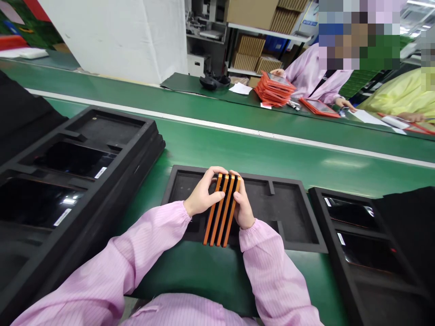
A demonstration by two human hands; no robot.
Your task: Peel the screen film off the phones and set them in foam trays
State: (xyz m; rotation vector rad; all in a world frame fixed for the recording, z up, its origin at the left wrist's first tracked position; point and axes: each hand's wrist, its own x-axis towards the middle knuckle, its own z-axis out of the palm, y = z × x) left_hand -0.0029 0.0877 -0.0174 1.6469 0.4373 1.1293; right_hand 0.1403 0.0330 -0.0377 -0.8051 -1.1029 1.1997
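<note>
Both hands at work: left hand [205, 194] and right hand [243, 208] are part-curled, fingers round the far end, thumbs on the near side, gripping a stack of four devices [222, 213] between them. Stack stands on its long edges, over the left half of the middle tray [292, 213]; near end overlaps the tray's near rim. Contact with the tray floor: cannot tell.

Edges and room: green worktop [190, 276] shows as a wedge between the middle tray and the left tray pile [144, 156], and as a broad band beyond the far rim, up to a white strip [258, 132]. Right tray [387, 303] sits just beside the middle one; narrow gap at the far corner, wider nearer the body.

Materials: device edges smooth, orange, straight, alternating with black bands. Trays matt black, foam-like, with rectangular recesses and raised tabs. Glossy dark screens [76, 158] with white labels lie in the left pile's top tray; similar ones on the right. Worktop smooth, slightly reflective. Sleeves [149, 240] pink, finely striped, gathered at the wrists.
</note>
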